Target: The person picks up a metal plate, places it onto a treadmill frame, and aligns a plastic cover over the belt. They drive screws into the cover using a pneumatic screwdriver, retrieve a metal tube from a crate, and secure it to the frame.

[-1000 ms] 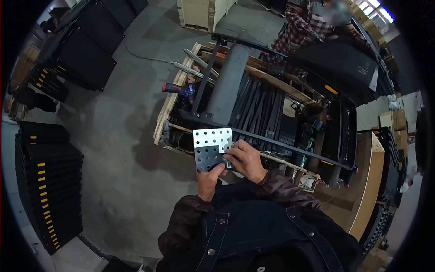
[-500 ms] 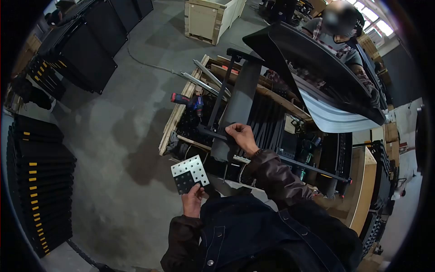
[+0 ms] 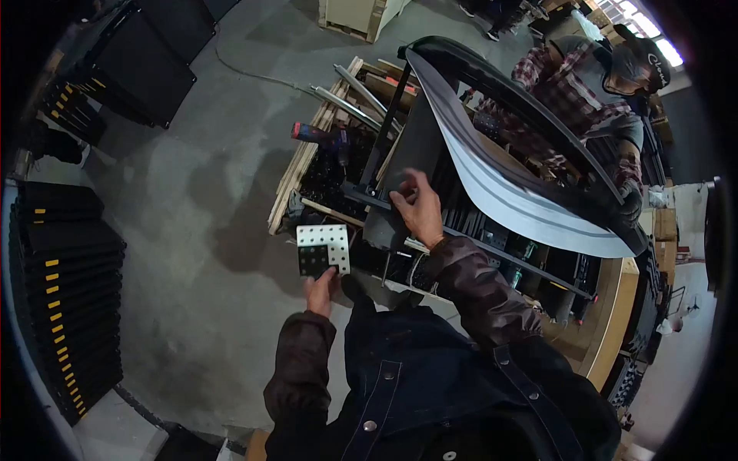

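Observation:
My left hand [image 3: 321, 291] pinches the lower edge of a perforated metal plate [image 3: 335, 237], which has a smaller dark perforated piece [image 3: 313, 260] over its lower left part. My right hand [image 3: 420, 209] is raised over the near end of a dark frame bar [image 3: 366, 197], thumb and fingers apart, with nothing seen between them. Beyond it, a large curved black panel [image 3: 530, 104] with a pale, striped underside [image 3: 492, 180] lies tilted over the frame. Another person's gloved hand [image 3: 630, 209] is at the panel's right end.
A red and blue power drill [image 3: 327, 138] lies among dark small parts on a wooden-edged workbench [image 3: 290, 192]. A co-worker [image 3: 573, 100] stands behind the panel. Stacked black panels [image 3: 77, 307] line the left side. A wooden crate [image 3: 354, 15] stands at the back.
The co-worker and curved panel have come down over the frame. My right hand has opened and lifted off the bar. The plate in my left hand has moved up and turned upright.

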